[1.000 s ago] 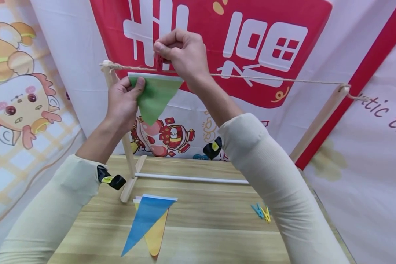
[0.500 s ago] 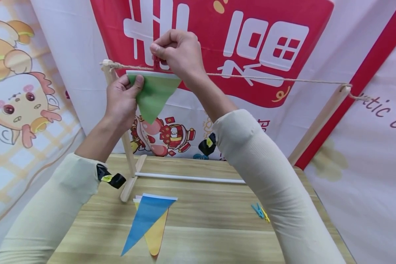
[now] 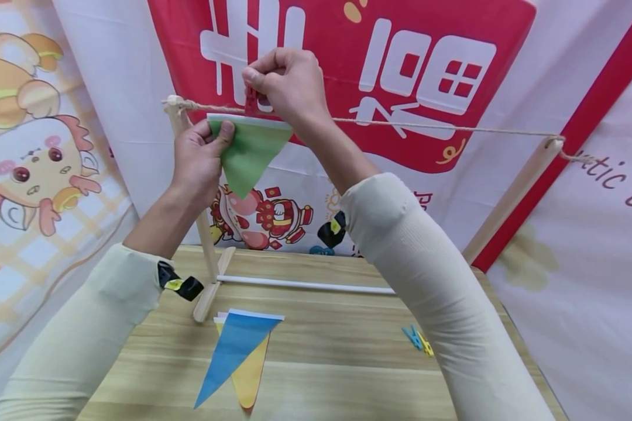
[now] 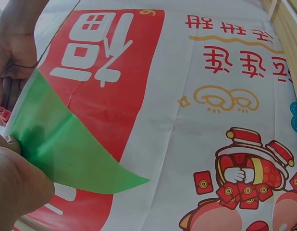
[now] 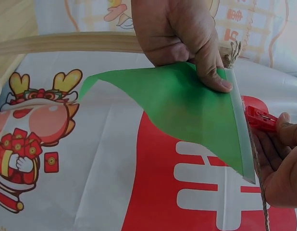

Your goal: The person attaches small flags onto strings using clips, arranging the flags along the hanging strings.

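My left hand [image 3: 197,158] pinches a green triangular pennant [image 3: 255,149] near the upper left corner, thumb in front. The pennant's white top strip lies along the twine [image 3: 400,124], its tip hanging down. Above it, my right hand [image 3: 295,85] squeezes a red clothespin [image 3: 251,100] between thumb and fingers. In the right wrist view, the red clothespin [image 5: 261,119] meets the twine and the strip's edge; whether it bites the strip is unclear. The left wrist view shows the pennant's green face [image 4: 67,139] with its tip bent sideways.
Wooden posts at left [image 3: 206,245] and right [image 3: 513,199] carry the twine, with a white rod [image 3: 305,285] low between them. On the table lie a blue pennant [image 3: 232,348] over a yellow pennant [image 3: 250,377], plus a blue clothespin [image 3: 412,337] and a yellow clothespin [image 3: 426,345], partly behind my right sleeve.
The right hand and red clothespin have shifted slightly left, and the green pennant has come up slightly toward the twine. Both hands keep their holds.
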